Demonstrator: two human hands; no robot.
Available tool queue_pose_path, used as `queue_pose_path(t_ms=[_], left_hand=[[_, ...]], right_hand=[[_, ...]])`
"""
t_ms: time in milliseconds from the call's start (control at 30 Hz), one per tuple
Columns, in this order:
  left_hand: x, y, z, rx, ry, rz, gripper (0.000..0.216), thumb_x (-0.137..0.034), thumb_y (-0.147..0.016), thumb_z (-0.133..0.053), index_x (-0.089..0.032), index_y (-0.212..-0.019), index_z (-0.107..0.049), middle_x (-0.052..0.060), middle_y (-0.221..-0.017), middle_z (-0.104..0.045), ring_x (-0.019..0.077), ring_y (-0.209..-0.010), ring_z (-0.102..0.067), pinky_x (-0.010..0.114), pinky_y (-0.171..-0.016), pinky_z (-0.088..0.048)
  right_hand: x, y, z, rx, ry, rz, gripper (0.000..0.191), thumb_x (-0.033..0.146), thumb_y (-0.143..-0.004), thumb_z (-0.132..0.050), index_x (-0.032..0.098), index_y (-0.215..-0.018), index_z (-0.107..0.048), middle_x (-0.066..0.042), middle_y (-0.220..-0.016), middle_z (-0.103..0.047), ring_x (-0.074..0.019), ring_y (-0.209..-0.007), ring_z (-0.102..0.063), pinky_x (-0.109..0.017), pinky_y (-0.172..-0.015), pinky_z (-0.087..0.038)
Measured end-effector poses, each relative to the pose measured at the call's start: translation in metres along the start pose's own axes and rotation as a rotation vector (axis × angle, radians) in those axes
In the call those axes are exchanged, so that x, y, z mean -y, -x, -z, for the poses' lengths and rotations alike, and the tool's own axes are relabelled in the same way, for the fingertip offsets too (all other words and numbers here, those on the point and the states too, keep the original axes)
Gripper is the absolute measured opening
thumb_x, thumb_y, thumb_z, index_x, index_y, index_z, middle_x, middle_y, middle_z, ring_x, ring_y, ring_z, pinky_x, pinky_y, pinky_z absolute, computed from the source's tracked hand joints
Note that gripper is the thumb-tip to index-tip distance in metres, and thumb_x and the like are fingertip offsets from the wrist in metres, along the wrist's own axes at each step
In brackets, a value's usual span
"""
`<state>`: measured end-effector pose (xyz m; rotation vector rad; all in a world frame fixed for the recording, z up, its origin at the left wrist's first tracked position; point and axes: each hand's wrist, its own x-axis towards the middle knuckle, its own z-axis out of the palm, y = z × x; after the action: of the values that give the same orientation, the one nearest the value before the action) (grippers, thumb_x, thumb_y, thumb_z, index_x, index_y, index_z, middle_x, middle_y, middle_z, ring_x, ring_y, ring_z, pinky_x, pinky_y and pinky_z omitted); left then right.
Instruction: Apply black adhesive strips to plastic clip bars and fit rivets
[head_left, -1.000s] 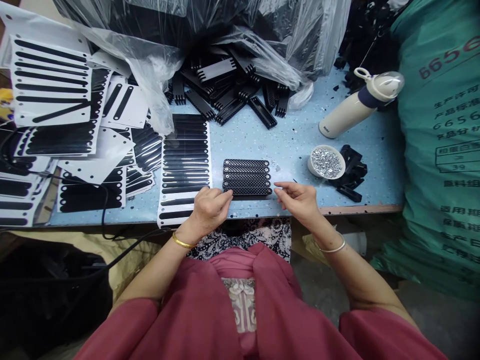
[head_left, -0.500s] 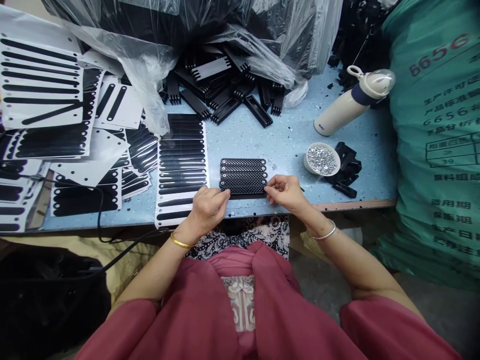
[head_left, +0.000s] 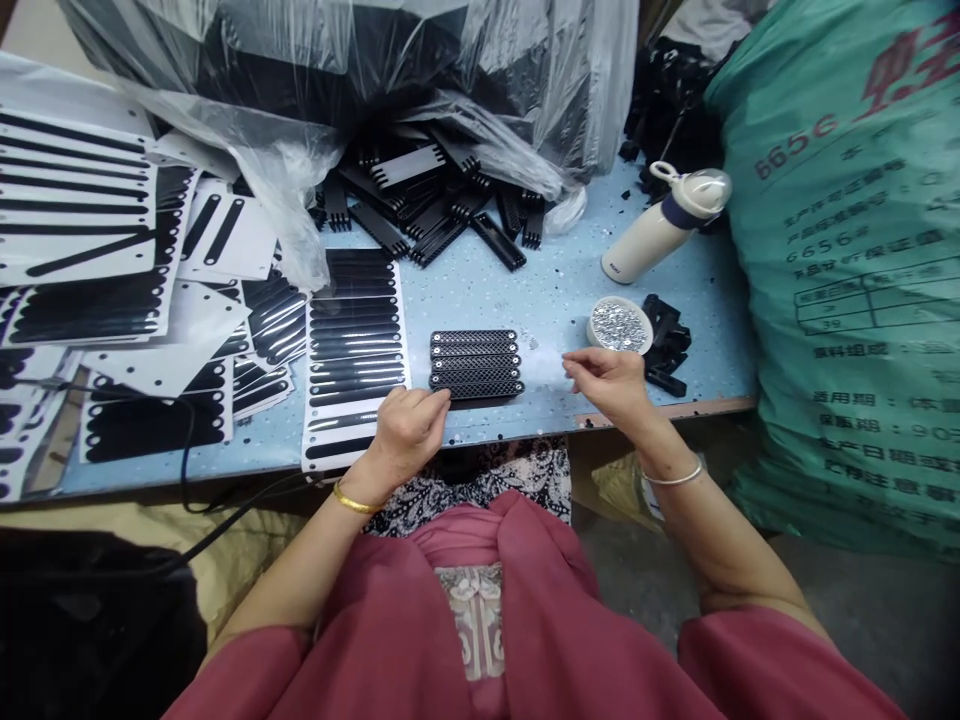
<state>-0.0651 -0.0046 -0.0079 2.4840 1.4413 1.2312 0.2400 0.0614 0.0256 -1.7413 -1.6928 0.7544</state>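
Note:
A black mesh-textured plastic block [head_left: 475, 364], with ridges across it and small silvery discs at the ridge ends, lies flat near the table's front edge. At its lower left corner is my left hand [head_left: 411, 428], fingers curled and thumb pressed to the forefinger on that corner. My right hand [head_left: 611, 385] hovers to the right of the block, apart from it, fingers loosely extended with nothing visible in them. Just beyond that hand stands a white bowl [head_left: 594, 335] full of small silvery discs. Left of the block lies a sheet of black strips [head_left: 355, 345].
More strip sheets [head_left: 79, 220] cover the left side. Black plastic parts [head_left: 442, 200] spill from a clear plastic bag [head_left: 540, 90] at the back. A cream bottle [head_left: 637, 240], small black pieces [head_left: 667, 345] and a green sack [head_left: 847, 300] are on the right. A cable [head_left: 187, 450] hangs over the front edge.
My right hand has let go of the block's right end and moved right, toward the bowl. My left hand stays at the lower left corner. The whole view has shifted slightly.

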Motion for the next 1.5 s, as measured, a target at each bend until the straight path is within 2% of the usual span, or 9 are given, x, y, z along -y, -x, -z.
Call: queue_pose_path(t_ms=[100,233,333,533,733,833,1100,1233,1500], left_hand=[[-0.002,-0.005,0.007,-0.031,0.001,-0.029,0.014,-0.012,-0.092,-0.059,-0.013,-0.103,-0.067,0.003,-0.07,-0.069,0.0155,-0.061,-0.061,0.03,-0.06,-0.041],[-0.006,-0.011,0.018,-0.044,-0.057,-0.068,0.013,-0.012,-0.09,-0.062,-0.014,-0.102,-0.066,0.002,-0.067,-0.066,0.0157,-0.057,-0.057,0.031,-0.059,-0.041],[-0.006,-0.01,0.024,-0.047,-0.089,-0.069,0.012,-0.012,-0.09,-0.063,-0.014,-0.101,-0.066,0.001,-0.065,-0.065,0.0156,-0.056,-0.055,0.03,-0.058,-0.041],[0.0,0.005,0.028,-0.052,-0.125,-0.002,0.012,-0.013,-0.09,-0.062,-0.014,-0.1,-0.067,0.003,-0.07,-0.069,0.0165,-0.059,-0.06,0.031,-0.06,-0.044],[0.001,0.019,0.025,-0.014,-0.145,0.115,0.012,-0.018,-0.093,-0.057,-0.014,-0.096,-0.068,0.004,-0.068,-0.068,0.0171,-0.061,-0.062,0.032,-0.062,-0.044],[0.002,0.022,0.022,0.032,-0.153,0.161,0.015,-0.019,-0.094,-0.054,-0.015,-0.096,-0.068,0.004,-0.068,-0.067,0.0175,-0.063,-0.062,0.032,-0.063,-0.043],[0.002,0.019,0.014,0.058,-0.182,0.154,0.019,-0.022,-0.095,-0.051,-0.014,-0.094,-0.069,0.003,-0.064,-0.061,0.017,-0.06,-0.055,0.032,-0.061,-0.038],[0.005,0.019,0.012,0.078,-0.172,0.139,0.019,-0.022,-0.095,-0.051,-0.015,-0.093,-0.069,0.003,-0.064,-0.06,0.0167,-0.06,-0.053,0.031,-0.061,-0.037],[0.01,0.02,0.007,0.073,-0.122,0.152,0.018,-0.022,-0.094,-0.052,-0.017,-0.091,-0.069,0.002,-0.063,-0.059,0.0165,-0.059,-0.053,0.03,-0.061,-0.037]], right_hand=[[-0.024,-0.022,0.039,-0.251,0.491,0.111,0.027,0.031,-0.077,-0.06,0.014,-0.09,-0.078,-0.014,-0.084,-0.074,-0.0259,-0.077,-0.069,-0.038,-0.074,-0.053],[-0.042,-0.051,0.067,-0.143,0.761,-0.012,0.034,0.033,-0.08,-0.062,0.014,-0.103,-0.078,-0.013,-0.084,-0.075,-0.0276,-0.082,-0.068,-0.035,-0.076,-0.049],[-0.043,-0.065,0.065,-0.065,0.823,-0.037,0.037,0.038,-0.085,-0.06,0.014,-0.109,-0.076,-0.013,-0.085,-0.075,-0.0266,-0.083,-0.068,-0.033,-0.074,-0.047],[-0.039,-0.071,0.057,-0.01,0.91,0.04,0.029,0.027,-0.086,-0.052,0.015,-0.09,-0.079,-0.014,-0.092,-0.076,-0.0261,-0.085,-0.067,-0.031,-0.069,-0.043],[-0.048,-0.066,0.062,-0.015,0.869,-0.007,0.032,0.029,-0.084,-0.053,0.011,-0.096,-0.077,-0.016,-0.08,-0.074,-0.0304,-0.077,-0.067,-0.036,-0.065,-0.043],[-0.052,-0.067,0.059,-0.057,0.798,0.02,0.029,0.035,-0.083,-0.059,0.016,-0.096,-0.077,-0.013,-0.074,-0.071,-0.0302,-0.075,-0.066,-0.038,-0.066,-0.044],[-0.045,-0.068,0.052,-0.027,0.891,-0.06,0.02,0.025,-0.084,-0.062,0.01,-0.089,-0.075,-0.017,-0.076,-0.07,-0.0269,-0.072,-0.063,-0.036,-0.061,-0.038],[-0.048,-0.07,0.054,-0.001,0.899,-0.014,0.024,0.026,-0.081,-0.064,0.01,-0.095,-0.076,-0.016,-0.077,-0.071,-0.0248,-0.072,-0.063,-0.034,-0.063,-0.038],[-0.048,-0.066,0.044,-0.037,1.029,0.047,0.022,0.021,-0.081,-0.053,0.012,-0.083,-0.073,-0.018,-0.086,-0.071,-0.0278,-0.073,-0.065,-0.034,-0.061,-0.04]])
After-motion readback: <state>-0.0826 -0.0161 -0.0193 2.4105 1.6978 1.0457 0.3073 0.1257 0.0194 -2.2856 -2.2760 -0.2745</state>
